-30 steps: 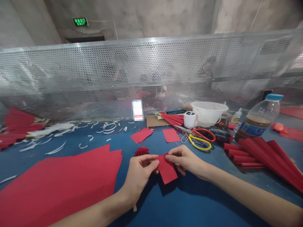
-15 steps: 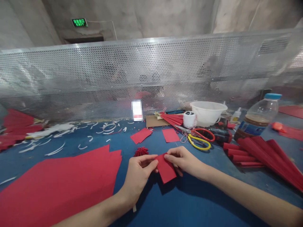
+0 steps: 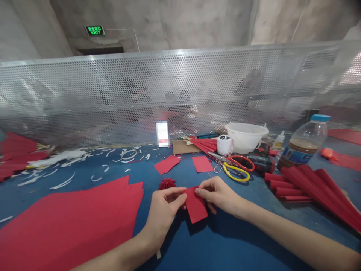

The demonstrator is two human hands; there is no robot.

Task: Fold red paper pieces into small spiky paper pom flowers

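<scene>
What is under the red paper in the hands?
Blue table and a shadow show around the red paper; directly beneath it is covered and cannot be seen.

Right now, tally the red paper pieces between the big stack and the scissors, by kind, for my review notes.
Flat rectangle held between left hand and right hand: 1
Flat rectangles lying loose: 2
Small pleated rosette: 1
Pleated fan on the cardboard: 1
Total: 5

Matt red paper pc. (image 3: 195,205)
</scene>
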